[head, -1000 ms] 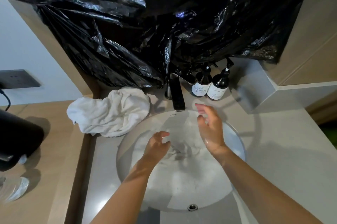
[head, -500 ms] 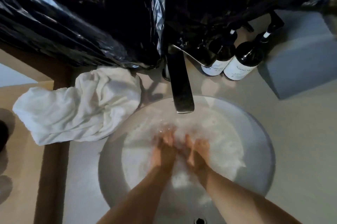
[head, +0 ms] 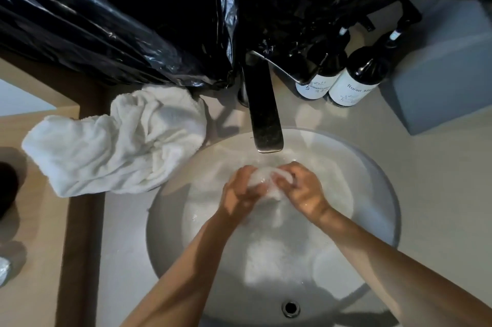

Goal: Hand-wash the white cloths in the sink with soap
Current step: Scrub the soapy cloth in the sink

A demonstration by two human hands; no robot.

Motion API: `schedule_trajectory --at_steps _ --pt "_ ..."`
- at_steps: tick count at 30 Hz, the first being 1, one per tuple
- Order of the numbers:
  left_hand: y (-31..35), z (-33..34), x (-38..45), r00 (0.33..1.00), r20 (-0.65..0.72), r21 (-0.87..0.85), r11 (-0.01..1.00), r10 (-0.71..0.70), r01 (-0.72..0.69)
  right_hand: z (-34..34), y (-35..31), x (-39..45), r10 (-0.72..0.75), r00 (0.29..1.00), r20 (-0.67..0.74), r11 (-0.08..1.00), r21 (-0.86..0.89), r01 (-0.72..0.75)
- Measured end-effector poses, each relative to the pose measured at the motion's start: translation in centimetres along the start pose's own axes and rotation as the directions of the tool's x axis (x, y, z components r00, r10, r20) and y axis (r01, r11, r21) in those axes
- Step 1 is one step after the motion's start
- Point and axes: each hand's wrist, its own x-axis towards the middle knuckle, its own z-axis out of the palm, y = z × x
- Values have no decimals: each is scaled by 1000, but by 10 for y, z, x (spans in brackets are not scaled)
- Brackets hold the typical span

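— How far along do you judge it?

— Early, I'd say. Nearest me, in the sink (head: 383,222), one wet white cloth (head: 266,183) is being scrubbed in sudsy water just this side of the faucet (head: 263,116). Left of the faucet, a crumpled white towel (head: 117,143) lies on the counter, looking dry and unwashed. Right of the faucet stand two soap bottles (head: 356,81).

— And the hands?

— I see the left hand (head: 241,192) and right hand (head: 302,188) knuckles-up, close together below the spout, fingers curled, both gripping the cloth between them.
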Motion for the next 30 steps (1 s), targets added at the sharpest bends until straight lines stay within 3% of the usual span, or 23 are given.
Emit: schedule_trajectory --at_steps 5,7,10,14,17,21,24,27,30 --pt "32 -21 -26 996 6 -44 995 84 -84 -36 -28 -26 -199 979 30 969 154 192" --pt "41 -32 -39 993 -7 -29 993 116 -117 -45 -33 -33 -214 974 76 966 165 199" --pt "48 -48 -61 985 -17 141 975 174 -170 -48 -37 -48 -214 965 150 976 62 207" --pt "28 -53 -83 959 9 416 871 284 -262 -39 -30 -66 -284 919 275 940 -108 323" --pt "8 -49 -87 976 77 562 800 202 -209 -33 -19 -71 -205 896 393 949 -144 280" --pt "-16 -36 -79 996 86 705 707 -9 -54 -26 13 -58 -122 916 383 909 -327 258" --pt "-14 -5 -64 993 74 613 781 93 -119 -12 28 -48 -89 932 352 830 -491 265" --pt "-3 28 -49 989 19 607 784 148 -129 12 27 -44 -115 957 265 758 -600 257" --pt "-10 44 -32 1000 8 613 790 5 -8 34 27 -39 45 984 175 761 -644 80"
